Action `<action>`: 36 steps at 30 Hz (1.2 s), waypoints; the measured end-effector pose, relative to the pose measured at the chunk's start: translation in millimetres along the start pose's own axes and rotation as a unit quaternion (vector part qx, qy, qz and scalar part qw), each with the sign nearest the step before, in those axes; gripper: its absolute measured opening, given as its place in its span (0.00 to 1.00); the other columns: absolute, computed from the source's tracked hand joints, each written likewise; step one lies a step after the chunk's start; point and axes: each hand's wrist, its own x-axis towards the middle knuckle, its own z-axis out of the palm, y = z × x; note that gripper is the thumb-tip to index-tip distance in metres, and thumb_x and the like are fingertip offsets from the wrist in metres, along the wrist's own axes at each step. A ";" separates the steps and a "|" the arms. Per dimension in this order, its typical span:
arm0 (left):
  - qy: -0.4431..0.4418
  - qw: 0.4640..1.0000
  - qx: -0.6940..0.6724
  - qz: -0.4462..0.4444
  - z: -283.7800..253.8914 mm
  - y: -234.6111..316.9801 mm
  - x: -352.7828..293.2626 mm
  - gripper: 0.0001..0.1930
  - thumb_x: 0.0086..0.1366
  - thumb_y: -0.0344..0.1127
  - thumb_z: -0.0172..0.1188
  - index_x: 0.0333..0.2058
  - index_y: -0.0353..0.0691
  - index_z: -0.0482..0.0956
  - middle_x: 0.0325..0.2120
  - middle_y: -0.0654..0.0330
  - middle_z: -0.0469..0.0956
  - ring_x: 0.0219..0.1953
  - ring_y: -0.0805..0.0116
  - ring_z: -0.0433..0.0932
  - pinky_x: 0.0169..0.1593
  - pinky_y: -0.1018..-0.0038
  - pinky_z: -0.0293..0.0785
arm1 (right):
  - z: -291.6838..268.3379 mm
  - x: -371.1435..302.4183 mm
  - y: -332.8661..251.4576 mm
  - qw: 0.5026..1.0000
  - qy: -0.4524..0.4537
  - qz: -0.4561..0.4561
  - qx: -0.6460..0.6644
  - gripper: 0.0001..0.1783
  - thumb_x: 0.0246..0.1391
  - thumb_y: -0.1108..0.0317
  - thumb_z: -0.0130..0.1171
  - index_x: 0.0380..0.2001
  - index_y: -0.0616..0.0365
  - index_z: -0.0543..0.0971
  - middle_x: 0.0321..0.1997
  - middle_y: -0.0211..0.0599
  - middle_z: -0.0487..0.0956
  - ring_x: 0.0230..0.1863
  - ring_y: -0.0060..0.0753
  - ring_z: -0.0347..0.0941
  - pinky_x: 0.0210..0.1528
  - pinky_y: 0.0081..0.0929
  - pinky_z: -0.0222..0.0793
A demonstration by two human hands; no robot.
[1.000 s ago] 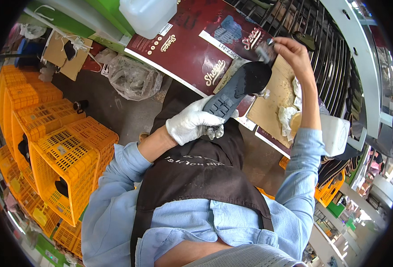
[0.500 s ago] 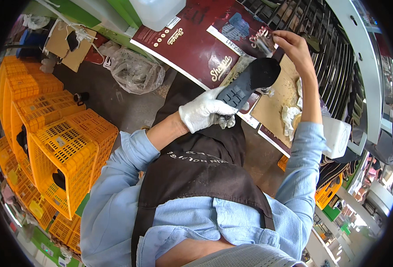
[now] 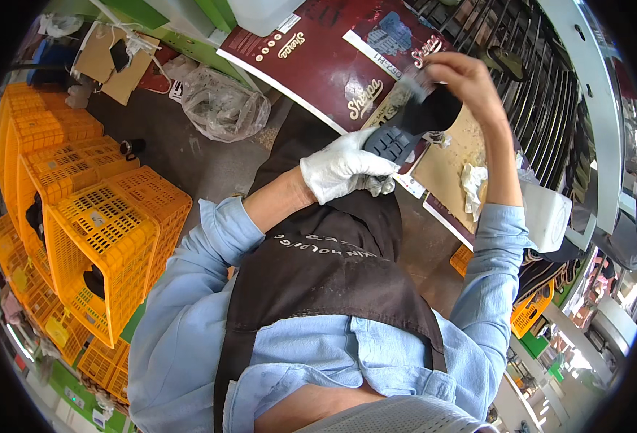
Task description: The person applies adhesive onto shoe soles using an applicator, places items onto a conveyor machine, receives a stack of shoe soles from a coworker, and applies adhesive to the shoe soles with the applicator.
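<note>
My left hand (image 3: 343, 167), in a white glove with darkened fingertips, is closed around the near end of a black shoe sole (image 3: 394, 143). Grooves mark the near part of the sole, and its far part is smooth and dark. My bare right hand (image 3: 465, 81) is bent over that far end, thumb and fingers pinched together. From the pinch sticks out a small greyish, see-through-looking thing (image 3: 416, 85), smeared by motion, whose kind I cannot make out. Whether it touches the sole is unclear.
Below the hands lies a dark red printed board (image 3: 318, 76) beside a stained brown board (image 3: 434, 166) with crumpled white paper (image 3: 473, 180). A metal-rod rack (image 3: 542, 108) runs along the right, near a white container (image 3: 546, 216). Orange crates (image 3: 102, 238) and a clear plastic bag (image 3: 224, 108) are at left.
My right hand has swung left and now bends over the sole's far end, carrying the small blurred thing with it. My left hand and the sole have shifted slightly right.
</note>
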 end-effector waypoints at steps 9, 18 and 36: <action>0.016 0.998 0.048 0.025 12.2 -0.7 -7.3 0.26 0.54 0.26 0.63 0.51 0.34 0.66 0.34 0.58 0.75 0.30 0.72 0.76 0.32 0.80 0.73 | 6.0 -5.2 -13.3 0.999 0.016 -0.028 0.021 0.14 0.54 0.66 0.59 0.41 0.63 0.80 0.33 0.30 0.81 0.35 0.20 0.75 0.41 0.18 0.70; 0.006 0.999 0.033 0.036 10.8 -2.4 -8.7 0.26 0.53 0.27 0.64 0.51 0.33 0.67 0.34 0.57 0.76 0.30 0.72 0.77 0.32 0.80 0.74 | 14.3 -11.7 -19.6 0.999 -0.007 -0.042 0.008 0.14 0.53 0.67 0.60 0.42 0.63 0.80 0.32 0.29 0.80 0.34 0.18 0.73 0.39 0.17 0.69; -0.021 0.999 -0.016 0.040 10.6 -5.9 -4.7 0.24 0.58 0.27 0.61 0.53 0.33 0.64 0.39 0.55 0.76 0.35 0.67 0.79 0.40 0.76 0.78 | 3.8 -128.8 -22.4 0.993 0.109 -0.036 0.029 0.14 0.46 0.79 0.64 0.39 0.63 0.79 0.21 0.20 0.71 0.19 0.08 0.59 0.20 0.11 0.52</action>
